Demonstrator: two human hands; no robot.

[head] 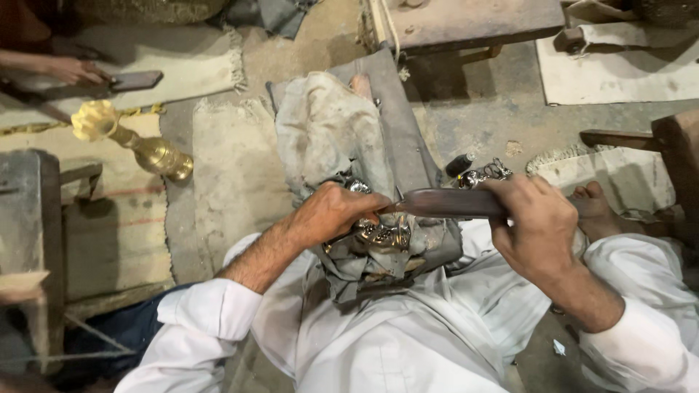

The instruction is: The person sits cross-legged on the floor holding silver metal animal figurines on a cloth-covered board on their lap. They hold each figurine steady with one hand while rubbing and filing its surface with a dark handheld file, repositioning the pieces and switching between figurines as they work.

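The filing step seems in hand: the right hand (535, 222) is clamped on a dark file (444, 203), its tip at 9 o'clock on a shiny brass piece (382, 234). The left hand (335, 212) is closed over that piece, pressing it into grey cloth (328, 131) on the lap. Steady pressure and a firm hold seem needed

I saw loose white clothing on the person, a long shirt (408, 335) with creased cloth spread over the lap. Both white sleeves (207, 309) were rolled back, bunched in thick cuffs below the elbows, leaving hairy forearms bare. The left hand (331, 212) and right hand (535, 218) wore no gloves, rings or watch.
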